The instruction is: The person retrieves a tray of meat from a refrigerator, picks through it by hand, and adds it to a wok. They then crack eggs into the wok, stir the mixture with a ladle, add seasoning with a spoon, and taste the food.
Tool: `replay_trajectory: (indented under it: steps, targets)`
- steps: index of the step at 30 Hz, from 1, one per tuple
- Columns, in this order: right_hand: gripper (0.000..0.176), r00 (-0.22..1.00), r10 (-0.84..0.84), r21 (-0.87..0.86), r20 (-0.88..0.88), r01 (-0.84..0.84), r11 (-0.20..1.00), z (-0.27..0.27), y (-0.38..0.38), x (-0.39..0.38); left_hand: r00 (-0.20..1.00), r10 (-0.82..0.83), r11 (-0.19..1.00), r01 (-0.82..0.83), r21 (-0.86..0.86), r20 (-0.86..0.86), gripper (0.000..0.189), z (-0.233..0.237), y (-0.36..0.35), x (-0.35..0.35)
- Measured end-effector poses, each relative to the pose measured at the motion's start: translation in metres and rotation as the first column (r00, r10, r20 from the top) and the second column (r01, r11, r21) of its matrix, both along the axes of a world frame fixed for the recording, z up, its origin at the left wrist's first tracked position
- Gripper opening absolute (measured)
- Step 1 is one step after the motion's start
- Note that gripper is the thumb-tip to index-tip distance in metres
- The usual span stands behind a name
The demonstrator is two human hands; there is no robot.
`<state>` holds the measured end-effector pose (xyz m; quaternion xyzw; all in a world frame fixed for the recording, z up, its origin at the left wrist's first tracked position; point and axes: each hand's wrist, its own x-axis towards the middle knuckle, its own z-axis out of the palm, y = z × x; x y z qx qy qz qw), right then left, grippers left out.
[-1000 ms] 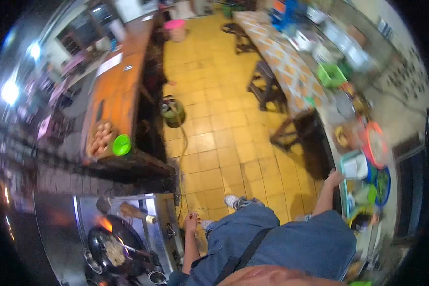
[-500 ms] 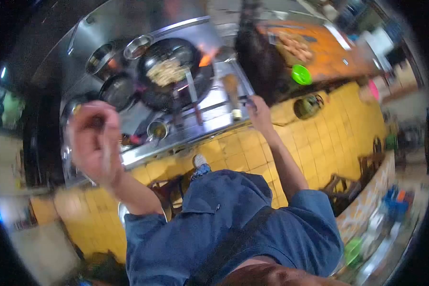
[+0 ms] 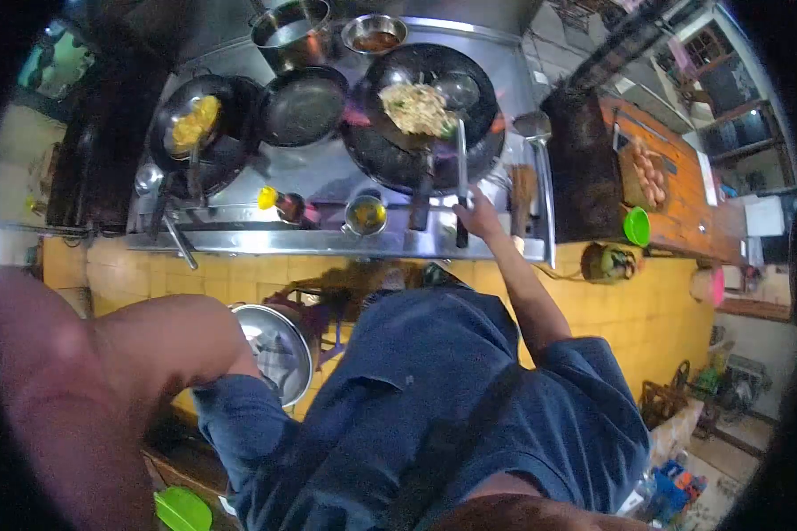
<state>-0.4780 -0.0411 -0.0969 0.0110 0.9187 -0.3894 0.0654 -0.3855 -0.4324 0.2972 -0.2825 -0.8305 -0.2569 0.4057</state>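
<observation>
My right hand (image 3: 478, 216) is closed around the dark grip of a ladle (image 3: 462, 164) at the stove's front edge. The ladle's round head rests inside a large black wok (image 3: 478, 62), beside a pale, chopped-looking food (image 3: 414, 110). My left hand (image 3: 58, 380) is raised very close to the camera at the left edge, blurred and partly cut off. Its fingers cannot be made out. On the stove's left side, a second wok (image 3: 161, 133) contains yellow food (image 3: 195, 122). Between the woks sits a dark pan (image 3: 303, 106).
A small metal cup (image 3: 364, 215) and a yellow-capped bottle (image 3: 283, 205) are on the steel front ledge. A spatula (image 3: 545, 186) lies to the right. A large metal pot (image 3: 303, 354) stands below left. A green bowl (image 3: 636, 227) sits by the orange counter (image 3: 682, 190).
My left hand has moved from over the stove's left front up toward the camera. My right hand has gone onto the ladle's grip. The view has turned and shows more of the stove's left.
</observation>
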Motion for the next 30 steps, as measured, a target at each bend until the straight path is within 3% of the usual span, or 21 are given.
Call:
replay_trajectory:
  steps: [1, 2, 3, 4, 5, 6, 7, 8, 9, 10, 13, 14, 16, 18, 20, 21, 22, 24, 26, 27, 30]
  targets:
    - [0.066, 0.997, -0.055, 0.021, -0.050, 0.056, 0.998, -0.027, 0.006, -0.002, 1.000, 0.017, 1.000, -0.018, -0.013, -0.006, 0.022, 0.006, -0.003, -0.005]
    - [0.064, 0.994, -0.006, 0.015, 0.106, 0.004, 1.000, -0.018, 0.009, -0.002, 0.999, 0.037, 0.999, -0.038, -0.018, -0.034, 0.023, 0.012, -0.005, -0.012]
    - [0.053, 0.985, -0.130, -0.060, 0.116, 0.138, 0.989, -0.034, 0.013, -0.003, 0.996, 0.065, 0.998, -0.067, -0.021, -0.069, 0.023, 0.020, -0.005, -0.019]
    - [0.036, 0.945, -0.107, -0.192, 0.310, 0.173, 0.966, -0.007, 0.011, 0.004, 0.987, 0.110, 0.993, -0.114, -0.024, -0.116, 0.023, 0.031, -0.008, -0.021]
    - [0.028, 0.938, 0.208, -0.760, 0.279, 0.083, 0.645, -0.103, 0.057, 0.009, 0.966, 0.169, 0.985, -0.174, -0.006, -0.198, 0.024, 0.039, -0.010, -0.024]
    - [0.035, 0.903, 0.347, -0.531, 0.255, -0.168, 0.830, -0.216, 0.067, -0.012, 0.927, 0.233, 0.972, -0.227, 0.053, -0.295, 0.024, 0.041, -0.009, -0.030]
    - [0.035, 0.912, 0.381, -0.468, 0.153, -0.273, 0.841, -0.194, 0.075, -0.015, 0.876, 0.294, 0.956, -0.260, 0.137, -0.382, 0.024, 0.036, -0.003, -0.041]
    - [0.024, 0.962, 0.137, 0.007, -0.235, -0.139, 0.990, -0.151, 0.086, -0.016, 0.832, 0.337, 0.940, -0.273, 0.204, -0.441, 0.024, 0.031, 0.003, -0.052]
    - [0.019, 0.930, -0.147, -0.499, 0.337, 0.309, 0.810, -0.093, 0.047, -0.004, 0.815, 0.345, 0.937, -0.270, 0.221, -0.465, 0.025, 0.027, 0.002, -0.055]
    - [0.014, 0.912, 0.006, -0.740, 0.410, 0.329, 0.587, -0.025, 0.032, 0.004, 0.821, 0.345, 0.938, -0.278, 0.210, -0.454, 0.025, 0.030, 0.004, -0.056]
    - [0.015, 0.927, -0.130, -0.370, 0.352, 0.265, 0.890, 0.023, 0.036, 0.004, 0.865, 0.369, 0.923, -0.299, 0.243, -0.338, 0.026, 0.007, 0.014, -0.062]
    - [0.026, 0.999, -0.039, 0.035, 0.018, 0.039, 0.999, 0.010, 0.057, 0.001, 0.878, 0.370, 0.918, -0.295, 0.265, -0.304, 0.026, -0.004, 0.020, -0.068]
    - [0.037, 0.995, 0.003, 0.187, -0.103, 0.017, 0.982, 0.022, 0.071, -0.005, 0.897, 0.379, 0.909, -0.314, 0.273, -0.227, 0.027, -0.021, 0.025, -0.069]
    - [0.046, 0.881, 0.141, 0.451, -0.451, 0.089, 0.888, 0.059, 0.060, -0.004, 0.923, 0.361, 0.905, -0.314, 0.286, -0.130, 0.028, -0.037, 0.033, -0.069]
    - [0.042, 0.894, 0.099, 0.494, -0.438, 0.148, 0.857, 0.073, 0.048, -0.004, 0.948, 0.318, 0.913, -0.303, 0.273, -0.009, 0.028, -0.049, 0.040, -0.063]
    - [0.038, 0.986, -0.079, 0.388, -0.145, 0.130, 0.913, 0.076, 0.045, -0.003, 0.954, 0.298, 0.912, -0.298, 0.282, 0.045, 0.029, -0.055, 0.046, -0.060]
    - [0.034, 0.965, -0.206, 0.270, 0.163, 0.157, 0.950, 0.075, 0.036, -0.009, 0.954, 0.288, 0.907, -0.298, 0.296, 0.080, 0.029, -0.055, 0.053, -0.057]
    - [0.027, 0.980, -0.155, 0.275, 0.126, 0.116, 0.954, 0.070, 0.021, -0.006, 0.961, 0.246, 0.900, -0.276, 0.338, 0.130, 0.030, -0.062, 0.069, -0.060]
    - [0.032, 0.999, 0.050, 0.065, 0.014, -0.051, 0.997, 0.028, 0.031, -0.008, 0.965, 0.180, 0.898, -0.241, 0.369, 0.193, 0.030, -0.069, 0.086, -0.061]
    - [0.038, 0.984, 0.051, -0.100, 0.172, -0.034, 0.994, 0.074, 0.021, -0.011, 0.966, 0.156, 0.898, -0.226, 0.378, 0.207, 0.031, -0.074, 0.091, -0.063]
    - [0.037, 0.987, 0.159, 0.097, -0.033, -0.155, 0.983, 0.084, 0.051, -0.017, 0.962, 0.122, 0.898, -0.212, 0.385, 0.245, 0.032, -0.083, 0.099, -0.060]
